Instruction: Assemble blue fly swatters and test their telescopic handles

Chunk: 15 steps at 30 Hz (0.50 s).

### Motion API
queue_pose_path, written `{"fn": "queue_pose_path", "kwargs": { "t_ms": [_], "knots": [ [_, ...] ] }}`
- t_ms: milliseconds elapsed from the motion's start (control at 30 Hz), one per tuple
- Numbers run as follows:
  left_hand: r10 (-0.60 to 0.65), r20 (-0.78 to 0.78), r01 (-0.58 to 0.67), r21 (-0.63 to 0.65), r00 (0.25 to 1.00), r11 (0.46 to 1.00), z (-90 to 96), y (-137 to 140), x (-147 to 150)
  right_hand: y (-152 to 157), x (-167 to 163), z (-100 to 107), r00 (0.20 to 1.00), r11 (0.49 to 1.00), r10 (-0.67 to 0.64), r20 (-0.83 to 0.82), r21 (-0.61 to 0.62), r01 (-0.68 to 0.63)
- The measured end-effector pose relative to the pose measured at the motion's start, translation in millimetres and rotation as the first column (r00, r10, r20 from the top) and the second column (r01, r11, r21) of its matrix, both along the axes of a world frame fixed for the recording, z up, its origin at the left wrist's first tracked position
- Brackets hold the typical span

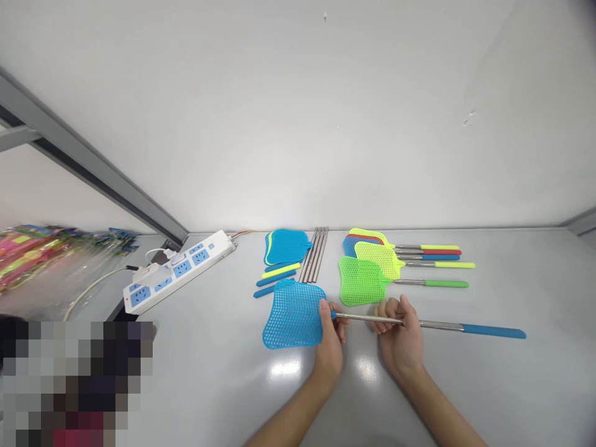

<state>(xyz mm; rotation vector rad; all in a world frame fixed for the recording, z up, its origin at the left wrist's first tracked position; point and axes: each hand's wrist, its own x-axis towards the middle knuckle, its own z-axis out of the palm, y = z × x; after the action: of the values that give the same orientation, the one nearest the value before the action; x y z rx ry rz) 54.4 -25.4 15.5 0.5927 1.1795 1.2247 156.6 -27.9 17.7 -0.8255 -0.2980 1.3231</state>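
A blue fly swatter (pixel 295 315) with a telescopic metal rod and a blue grip lies sideways across both hands, its rod drawn out long. At the neck, close to the blue mesh head, my left hand (pixel 331 332) is closed with the thumb on top. My right hand (pixel 401 332) wraps its fingers round the middle of the rod. Just beyond the hands rests a green fly swatter (pixel 365 281), in front of a yellow fly swatter (pixel 379 259) and several others, all with short rods and grips pointing right.
Loose blue and yellow mesh heads (pixel 286 246) lie beside several metal rods (pixel 315 254) and loose grips (pixel 279 275). A white power strip (pixel 181 271) with plugs and cables sits left. Bagged colourful items (pixel 41 254) lie farther left. A grey wall (pixel 349 124) rises behind the table.
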Motion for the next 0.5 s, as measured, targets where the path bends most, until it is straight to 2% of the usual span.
{"fn": "queue_pose_path", "kwargs": {
  "t_ms": [167, 500],
  "knots": [
    [0.001, 0.01, -0.002, 0.02, 1.0, 1.0, 0.6, 1, -1, 1, 3, 1, 0.998, 0.999, -0.045, -0.051, 0.01, 0.045],
    [0.001, -0.039, 0.0, 0.012, 0.999, 1.0, 0.1, -1, 0, 1, 13, -2, 0.968, 0.967, -0.247, -0.05, 0.049, 0.249]
  ]
}}
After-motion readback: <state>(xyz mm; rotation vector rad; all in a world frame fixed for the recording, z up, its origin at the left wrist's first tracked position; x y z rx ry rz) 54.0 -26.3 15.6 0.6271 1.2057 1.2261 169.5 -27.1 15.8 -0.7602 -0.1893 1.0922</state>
